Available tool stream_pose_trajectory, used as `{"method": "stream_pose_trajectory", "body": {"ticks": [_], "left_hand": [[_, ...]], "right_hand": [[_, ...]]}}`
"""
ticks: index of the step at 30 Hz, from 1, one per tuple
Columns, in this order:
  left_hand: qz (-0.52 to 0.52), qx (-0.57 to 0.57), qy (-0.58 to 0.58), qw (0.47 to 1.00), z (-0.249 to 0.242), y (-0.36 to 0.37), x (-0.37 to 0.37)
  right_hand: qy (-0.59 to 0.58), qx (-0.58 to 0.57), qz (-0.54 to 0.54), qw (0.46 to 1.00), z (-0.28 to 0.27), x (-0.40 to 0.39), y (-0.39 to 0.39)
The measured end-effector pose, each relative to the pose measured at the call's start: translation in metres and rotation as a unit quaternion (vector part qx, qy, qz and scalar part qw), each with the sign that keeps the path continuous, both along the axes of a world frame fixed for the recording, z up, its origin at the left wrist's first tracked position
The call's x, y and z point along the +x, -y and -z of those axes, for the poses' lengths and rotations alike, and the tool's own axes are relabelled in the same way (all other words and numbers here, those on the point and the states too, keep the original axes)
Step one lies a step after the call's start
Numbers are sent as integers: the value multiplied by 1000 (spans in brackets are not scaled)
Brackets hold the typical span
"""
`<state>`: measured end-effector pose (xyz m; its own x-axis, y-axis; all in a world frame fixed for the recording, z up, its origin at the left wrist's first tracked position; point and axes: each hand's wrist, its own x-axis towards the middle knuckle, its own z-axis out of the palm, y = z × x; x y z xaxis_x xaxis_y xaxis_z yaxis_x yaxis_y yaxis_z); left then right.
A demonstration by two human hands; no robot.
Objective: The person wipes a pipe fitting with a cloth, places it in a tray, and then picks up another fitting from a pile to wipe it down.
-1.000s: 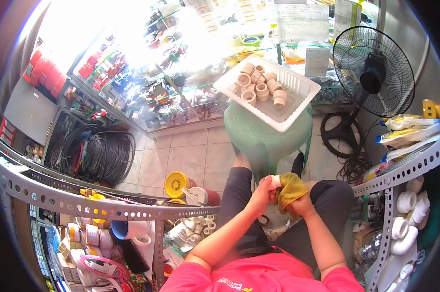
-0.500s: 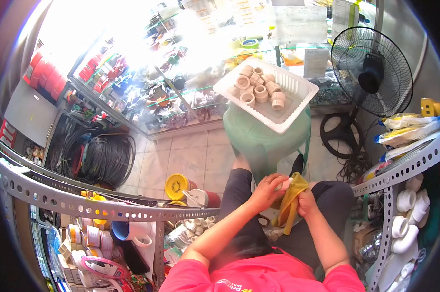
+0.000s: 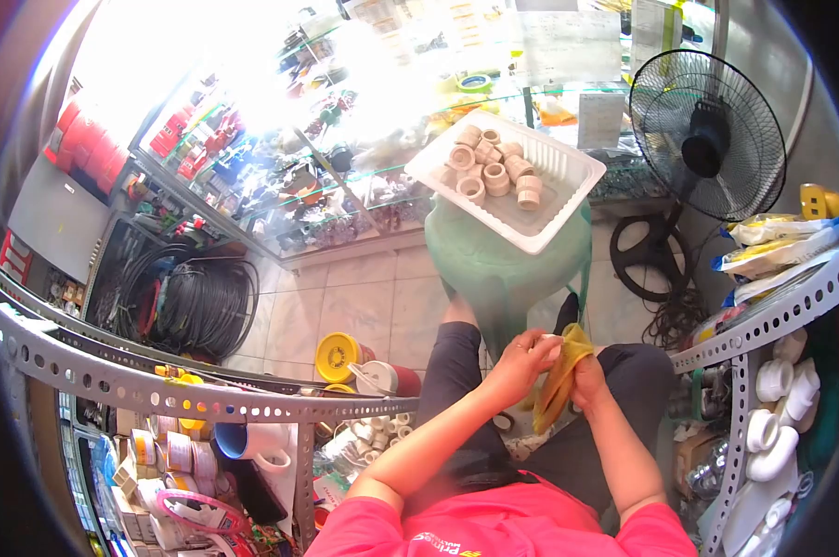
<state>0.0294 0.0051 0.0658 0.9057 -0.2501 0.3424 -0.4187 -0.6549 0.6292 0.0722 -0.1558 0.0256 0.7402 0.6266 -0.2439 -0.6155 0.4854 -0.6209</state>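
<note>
Head view: yellow cloth (image 3: 556, 385), bunched a second ago, now hangs from your right hand (image 3: 586, 379), fingers clamped on it; your left hand (image 3: 525, 356) grips the mostly hidden white piece (image 3: 552, 338) beside it, suggesting rubbing continues.

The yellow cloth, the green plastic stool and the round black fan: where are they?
Yellow cloth (image 3: 555, 388): head view, on its hanging middle.
Green plastic stool (image 3: 494, 266): head view, on its near side.
Round black fan (image 3: 703, 150): head view, on its hub.

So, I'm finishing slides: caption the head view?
Right hand gripping a yellow cloth, left hand alongside; beyond, beige fittings in a tray atop a stool.
</note>
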Motion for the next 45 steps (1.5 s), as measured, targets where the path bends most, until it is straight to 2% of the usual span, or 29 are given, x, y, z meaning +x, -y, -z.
{"method": "stream_pose_trajectory", "body": {"ticks": [3,6,10,12,14,15,18,20,22,25,28,29,30,31,33,35,36,39,41,42,45], "left_hand": [[-29,-25,-55,998,8,-1,-4],[-99,-76,-76,989,5,0,-10],[-174,-255,-225,924,16,-1,-8],[-173,-354,-311,865,21,-8,-3],[-181,-401,-462,770,20,-16,-3],[-183,-421,-532,712,14,-20,-3],[-90,-565,-587,573,-3,-30,0],[-51,-569,-622,536,2,-40,-1],[-14,-564,-646,513,11,-46,-1],[-6,-531,-670,518,17,-49,-1],[-23,-510,-657,554,18,-45,-1],[-84,-496,-609,614,19,-39,-2],[-144,-476,-554,668,17,-28,-3],[-203,-452,-493,716,13,-19,-4],[-229,-445,-434,749,7,-6,-6],[-232,-450,-382,773,9,4,-8],[-224,-436,-322,810,14,6,-8],[-198,-228,-119,946,25,5,-9],[-131,-109,-99,980,-3,0,-14],[-96,-49,-88,990,-13,-3,-15],[-34,1,-40,999,-7,-10,-14]], "right_hand": [[-41,1,34,999,4,-2,-2],[81,-130,85,985,1,-9,-5],[303,-240,52,921,5,-13,-6],[401,-259,59,876,2,-15,-6],[490,-266,98,824,1,-15,-7],[457,-262,104,843,4,-16,-6],[366,-239,123,891,15,-15,2],[315,-215,138,914,19,-14,6],[358,-234,131,894,14,-16,5],[429,-237,106,865,-4,-22,-4],[507,-259,65,820,4,-24,-10],[533,-272,50,800,8,-24,-10],[575,-281,80,764,3,-23,-11],[537,-270,102,793,1,-25,-14],[457,-246,145,842,0,-29,-17],[439,-253,150,849,-1,-29,-15],[430,-256,152,852,-1,-28,-14],[344,-297,126,882,6,-23,-8],[163,-177,82,967,31,-13,-2],[69,-113,58,990,31,-9,-3],[-27,-79,2,997,29,0,-2]]}}
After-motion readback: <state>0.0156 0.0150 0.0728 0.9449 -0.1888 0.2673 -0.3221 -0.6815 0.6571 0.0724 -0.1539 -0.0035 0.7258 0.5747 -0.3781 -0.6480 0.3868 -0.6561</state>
